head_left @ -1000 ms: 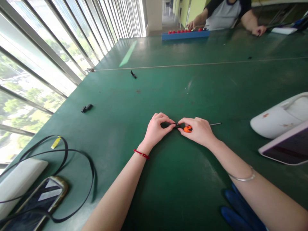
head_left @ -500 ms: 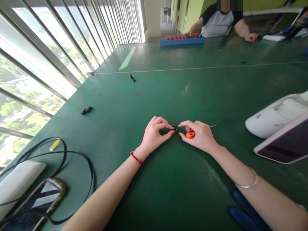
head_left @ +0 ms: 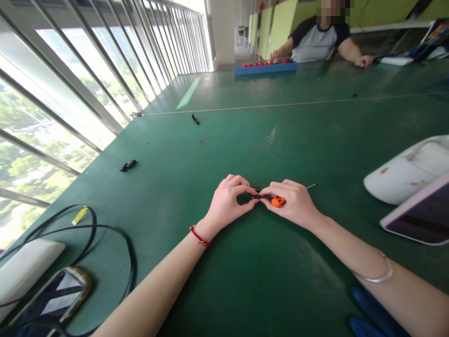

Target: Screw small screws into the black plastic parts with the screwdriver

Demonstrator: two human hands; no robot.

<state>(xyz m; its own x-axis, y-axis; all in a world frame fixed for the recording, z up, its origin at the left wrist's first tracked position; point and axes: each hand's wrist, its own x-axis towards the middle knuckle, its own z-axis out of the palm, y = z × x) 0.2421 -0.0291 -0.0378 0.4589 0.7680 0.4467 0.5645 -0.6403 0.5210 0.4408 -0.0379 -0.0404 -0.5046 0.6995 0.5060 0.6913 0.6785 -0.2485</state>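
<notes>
Head view, left fingers (head_left: 244,188) and right fingers (head_left: 273,188) pinching black part (head_left: 258,197) between them, right holding orange tool (head_left: 278,201)

The left arm (head_left: 164,286) slants up from below and the right arm (head_left: 365,247) comes in from the lower right, both wrists fairly straight. The left hand (head_left: 228,197) rounds thumb and forefinger into a ring, tips pinched, other fingers bent. Facing it just beside, the right hand (head_left: 295,201) brings thumb and forefinger close together, its remaining fingers curled inward.
</notes>
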